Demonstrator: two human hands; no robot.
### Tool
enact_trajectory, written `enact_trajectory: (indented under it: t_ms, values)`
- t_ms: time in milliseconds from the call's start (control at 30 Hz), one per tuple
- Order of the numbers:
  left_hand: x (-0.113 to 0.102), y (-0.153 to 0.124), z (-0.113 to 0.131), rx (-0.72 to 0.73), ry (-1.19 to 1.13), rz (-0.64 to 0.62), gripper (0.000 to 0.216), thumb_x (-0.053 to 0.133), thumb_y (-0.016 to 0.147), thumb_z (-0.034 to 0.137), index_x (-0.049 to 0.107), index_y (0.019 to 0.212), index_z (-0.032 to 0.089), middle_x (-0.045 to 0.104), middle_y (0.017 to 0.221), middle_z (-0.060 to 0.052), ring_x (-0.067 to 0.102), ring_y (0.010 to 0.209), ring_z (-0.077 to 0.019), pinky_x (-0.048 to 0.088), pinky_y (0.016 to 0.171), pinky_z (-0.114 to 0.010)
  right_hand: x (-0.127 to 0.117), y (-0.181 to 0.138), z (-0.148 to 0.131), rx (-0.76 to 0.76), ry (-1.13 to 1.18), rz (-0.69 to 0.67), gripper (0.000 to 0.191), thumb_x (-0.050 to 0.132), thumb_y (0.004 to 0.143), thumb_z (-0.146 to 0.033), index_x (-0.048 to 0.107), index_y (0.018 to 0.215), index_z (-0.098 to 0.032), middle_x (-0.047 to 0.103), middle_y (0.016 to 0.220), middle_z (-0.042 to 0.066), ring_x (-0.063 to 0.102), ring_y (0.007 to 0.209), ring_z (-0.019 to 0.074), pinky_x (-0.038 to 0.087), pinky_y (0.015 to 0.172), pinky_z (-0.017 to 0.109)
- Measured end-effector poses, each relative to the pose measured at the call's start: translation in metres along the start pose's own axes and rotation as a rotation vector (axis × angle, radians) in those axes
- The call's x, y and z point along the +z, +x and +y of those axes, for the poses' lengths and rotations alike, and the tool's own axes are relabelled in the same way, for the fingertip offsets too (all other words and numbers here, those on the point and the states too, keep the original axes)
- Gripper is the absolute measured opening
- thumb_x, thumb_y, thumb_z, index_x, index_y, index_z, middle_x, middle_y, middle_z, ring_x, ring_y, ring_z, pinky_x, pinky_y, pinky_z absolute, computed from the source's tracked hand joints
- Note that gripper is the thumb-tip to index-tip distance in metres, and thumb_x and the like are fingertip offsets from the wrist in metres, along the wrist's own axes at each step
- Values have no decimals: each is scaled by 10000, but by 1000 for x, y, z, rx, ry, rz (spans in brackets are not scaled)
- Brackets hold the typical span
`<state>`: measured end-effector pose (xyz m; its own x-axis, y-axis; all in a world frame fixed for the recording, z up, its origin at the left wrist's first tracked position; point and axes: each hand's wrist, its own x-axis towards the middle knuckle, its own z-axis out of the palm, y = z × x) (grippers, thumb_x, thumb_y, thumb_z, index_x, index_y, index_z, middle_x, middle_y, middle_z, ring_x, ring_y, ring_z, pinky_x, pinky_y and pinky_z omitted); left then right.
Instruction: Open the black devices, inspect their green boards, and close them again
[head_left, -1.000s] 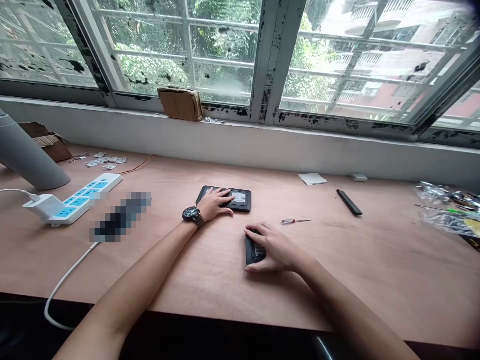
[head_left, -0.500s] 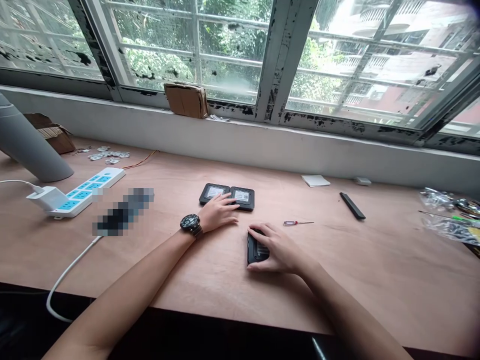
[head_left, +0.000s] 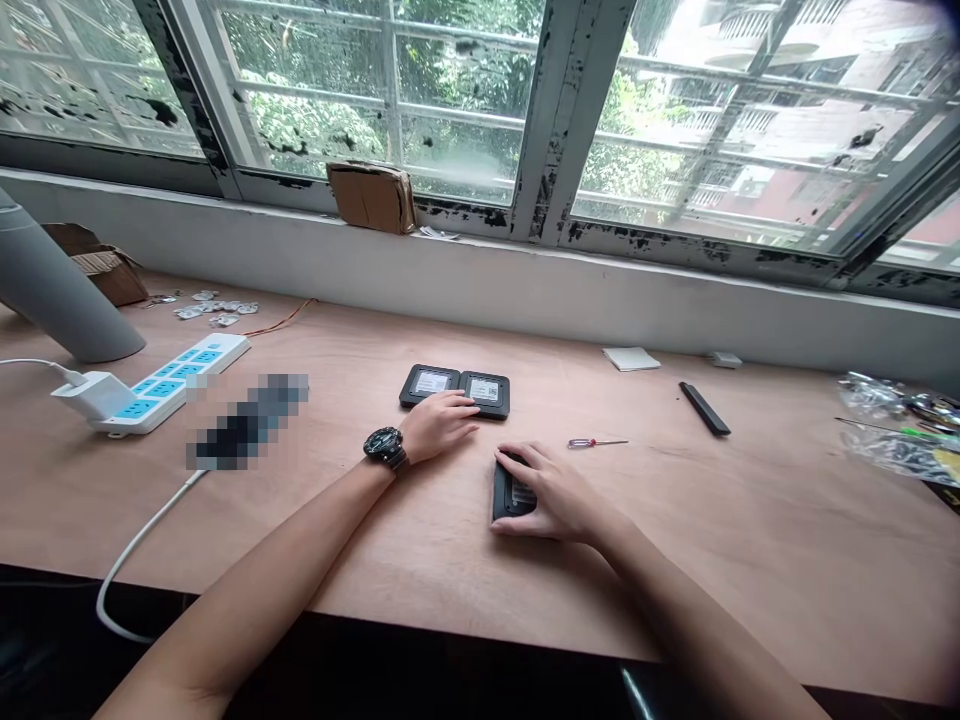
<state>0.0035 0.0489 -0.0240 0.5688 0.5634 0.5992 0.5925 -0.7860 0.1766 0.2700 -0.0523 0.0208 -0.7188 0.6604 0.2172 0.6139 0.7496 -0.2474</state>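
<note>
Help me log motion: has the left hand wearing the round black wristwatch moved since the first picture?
Yes: the left hand has drawn back toward the person, judged against the flat black paired panels with white labels, now mostly uncovered.

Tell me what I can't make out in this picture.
All in the head view:
Flat black rectangular case: right part hidden by the right hand.
White rectangular labels on the side-by-side black panels: print too small.
Dark elongated shape by the end of the white cable: blurred by pixelation.
Grey cylindrical object: cut off by the left edge.
</note>
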Motion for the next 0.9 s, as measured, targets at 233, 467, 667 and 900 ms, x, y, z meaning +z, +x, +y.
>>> enact_trajectory:
  t_ms: [233,467,667,900]
  values:
    - [1,0,-1,-8,-9,-1,246,667,952,318,746,1154,201,722,1236,-80,618,1245,-272,499,1087,-444,-1,0,0,5,3,-5,901,687,784,-721,518,1463,-154,549,1443,176,526,1274,378,484,1061,516]
    - [1,0,-1,-20,-28,-5,244,670,948,305,746,1157,204,722,1236,-76,614,1250,-270,492,1095,-445,-2,0,0,2,-7,-16,899,681,785,-727,526,1458,-152,548,1448,176,537,1265,377,491,1053,515]
    - [1,-1,-3,-52,-45,-14,261,667,950,333,746,1166,209,728,1224,-83,610,1254,-273,491,1093,-462,-4,-1,1,-5,17,-18,897,708,776,-703,507,1480,-185,548,1450,168,533,1276,380,488,1054,526]
    - [1,0,-4,-50,-57,-11,268,656,952,331,745,1173,208,721,1238,-86,617,1243,-273,494,1089,-465,-4,-1,4,-13,27,-50,942,693,770,-733,494,1488,-155,521,1479,188,509,1312,383,460,1092,528]
